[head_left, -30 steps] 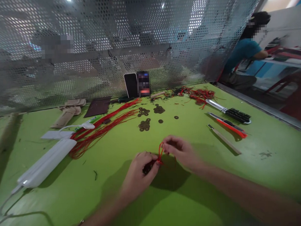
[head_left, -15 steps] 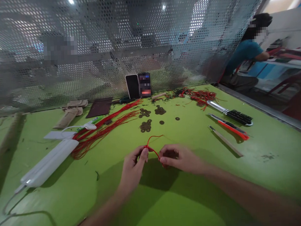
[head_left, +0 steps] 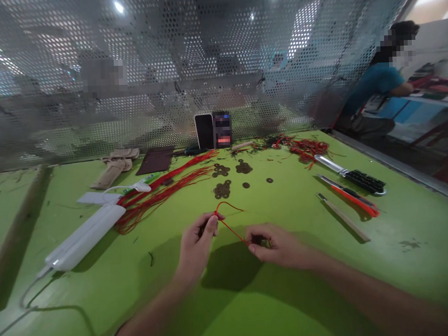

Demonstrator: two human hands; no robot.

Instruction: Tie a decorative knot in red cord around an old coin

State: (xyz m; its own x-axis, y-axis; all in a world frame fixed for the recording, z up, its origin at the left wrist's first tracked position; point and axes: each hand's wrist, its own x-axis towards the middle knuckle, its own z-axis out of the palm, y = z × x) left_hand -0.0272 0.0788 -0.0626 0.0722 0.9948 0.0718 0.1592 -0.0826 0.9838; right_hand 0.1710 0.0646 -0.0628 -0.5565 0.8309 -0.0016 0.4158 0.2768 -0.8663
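A thin red cord [head_left: 231,229] stretches straight between my two hands above the green table [head_left: 251,314]. My left hand [head_left: 197,240] pinches it between thumb and fingers, and a free end curves up and to the right from that grip. With thumb and forefinger closed, my right hand [head_left: 273,245] holds the other part, lower and to the right. Whatever lies inside the left fingertips is mostly hidden. Beyond the hands are small piles of round, dark coins with holes [head_left: 222,189]. A bundle of red cords [head_left: 155,195] lies to the left.
On the left are a white power strip [head_left: 87,236] and its cable. To the right lie a hairbrush [head_left: 360,179], an orange-handled tool [head_left: 352,198] and a wooden-handled tool [head_left: 343,217]. Two phones [head_left: 205,132] lean against the perforated metal screen [head_left: 152,111]. A person [head_left: 379,86] sits far right.
My right hand has moved away from the left, down and to the right, pulling the cord between them longer and straighter. The camera view has shifted slightly.
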